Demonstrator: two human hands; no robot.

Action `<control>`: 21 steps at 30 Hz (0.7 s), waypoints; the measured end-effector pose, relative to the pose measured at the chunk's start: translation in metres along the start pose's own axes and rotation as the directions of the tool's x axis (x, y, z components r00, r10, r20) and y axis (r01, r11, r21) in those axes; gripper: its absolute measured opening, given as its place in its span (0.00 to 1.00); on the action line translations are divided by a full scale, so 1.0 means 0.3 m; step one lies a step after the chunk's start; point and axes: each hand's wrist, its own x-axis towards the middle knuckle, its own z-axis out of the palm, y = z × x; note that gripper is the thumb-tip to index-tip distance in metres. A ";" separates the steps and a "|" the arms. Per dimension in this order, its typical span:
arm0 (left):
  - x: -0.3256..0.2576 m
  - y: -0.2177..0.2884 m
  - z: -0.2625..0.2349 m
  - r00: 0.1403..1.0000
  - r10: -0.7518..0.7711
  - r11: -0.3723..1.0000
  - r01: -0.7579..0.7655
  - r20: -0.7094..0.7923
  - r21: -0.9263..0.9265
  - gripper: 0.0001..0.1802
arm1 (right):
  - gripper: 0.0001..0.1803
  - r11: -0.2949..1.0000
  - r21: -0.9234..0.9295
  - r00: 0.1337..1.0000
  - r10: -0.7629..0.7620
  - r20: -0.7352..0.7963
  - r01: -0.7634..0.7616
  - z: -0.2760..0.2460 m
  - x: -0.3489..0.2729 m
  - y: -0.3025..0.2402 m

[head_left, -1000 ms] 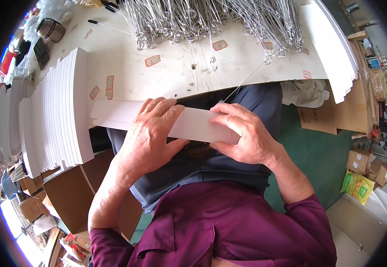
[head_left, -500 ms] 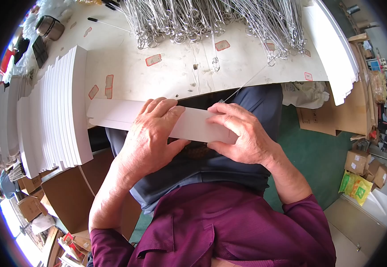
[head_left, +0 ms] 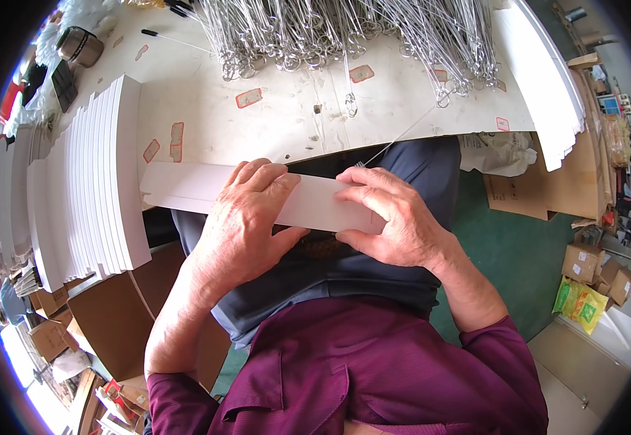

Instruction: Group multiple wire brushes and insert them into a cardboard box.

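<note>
A long, narrow white carton (head_left: 321,204) lies across my lap, just below the table edge. My left hand (head_left: 248,214) grips its middle, fingers over the far side and thumb at the near edge. At the carton's right end my right hand (head_left: 396,217) holds it the same way, fingers above and thumb below. The carton's left end, with a flap-like edge, reaches toward a row of white cartons. A thin metal wire (head_left: 400,136) slants from the table's front down to just behind my right fingers; whether it touches them I cannot tell.
On the pale table (head_left: 221,138) lies a large heap of wire tools (head_left: 315,40) with looped ends. White cartons (head_left: 94,181) stand stacked at left, and more white cartons (head_left: 540,80) lie at right. A metal cup (head_left: 80,45) is back left; a brown cardboard box (head_left: 123,304) sits below.
</note>
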 end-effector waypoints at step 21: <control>0.004 0.004 0.000 1.000 0.023 1.000 -0.023 0.003 0.002 0.29 | 0.25 1.000 0.009 1.000 0.002 -0.003 -0.002 0.006 0.002 -0.001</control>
